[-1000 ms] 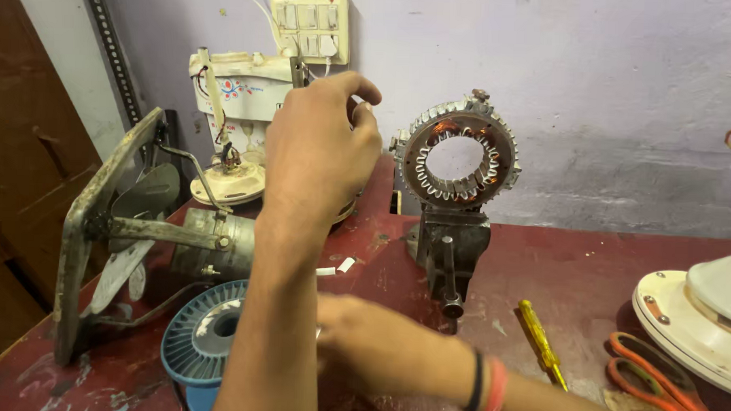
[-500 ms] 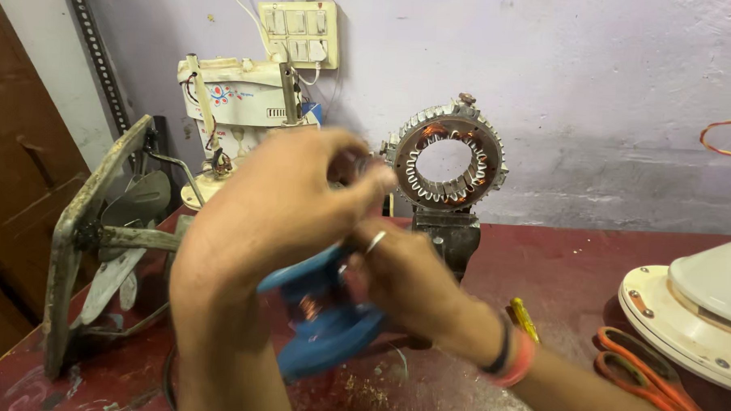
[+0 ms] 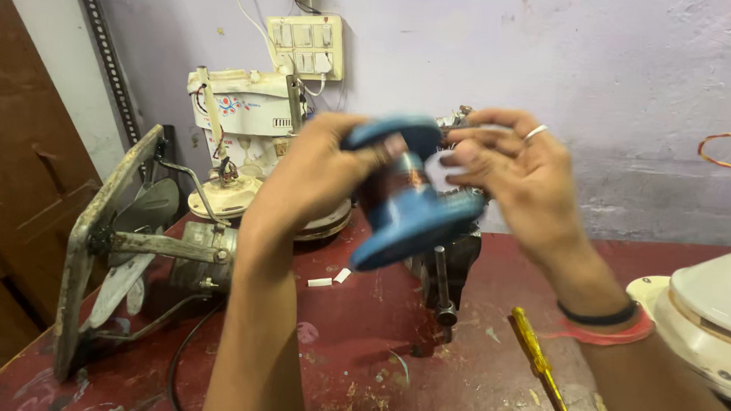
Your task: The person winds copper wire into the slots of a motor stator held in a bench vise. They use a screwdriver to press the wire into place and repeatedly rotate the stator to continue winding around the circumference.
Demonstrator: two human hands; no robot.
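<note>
A blue plastic spool (image 3: pixel 409 219) wound with copper wire is raised in front of me, tilted on its side. My left hand (image 3: pixel 314 175) grips its upper flange from the left. My right hand (image 3: pixel 516 174), with a ring on one finger and bands at the wrist, touches the spool's core and far side from the right. The bench vise (image 3: pixel 444 273) stands right behind the spool, mostly hidden by it and by my hands.
An exhaust fan in a metal frame (image 3: pixel 125 246) leans at the left. A white appliance (image 3: pixel 247 120) and a wall switchboard (image 3: pixel 306 45) are behind. A yellow-handled screwdriver (image 3: pixel 538 361) lies on the red bench (image 3: pixel 360 359); a white fan housing (image 3: pixel 706 315) sits at the right edge.
Both hands lifted the blue spool from low on the bench up to chest height, and it now hides the stator on the vise. My left hand came down from the wall.
</note>
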